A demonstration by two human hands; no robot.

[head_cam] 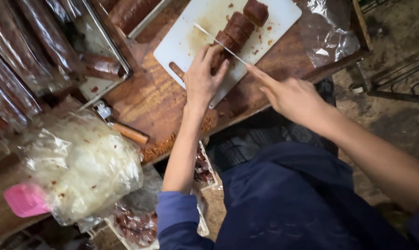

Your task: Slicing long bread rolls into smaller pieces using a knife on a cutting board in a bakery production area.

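Several wrapped rolls (pixel 19 60) crowd far left, crumpled plastic bag (pixel 80 162) below; little free room there. Bare wooden table (pixel 149 97) open left of white cutting board (pixel 186 41). Left hand (pixel 202 78) clenched on sliced brown log (pixel 237 30) at near board edge. Right hand (pixel 288 95) grips knife (pixel 218 42), blade laid across log. Table's right edge near.

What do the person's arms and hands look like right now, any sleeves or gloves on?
No gloves: both the left hand and the right hand are bare. The left arm has a blue sleeve pushed up above the elbow. The right forearm is bare as far as visible. No rings or watch can be seen.
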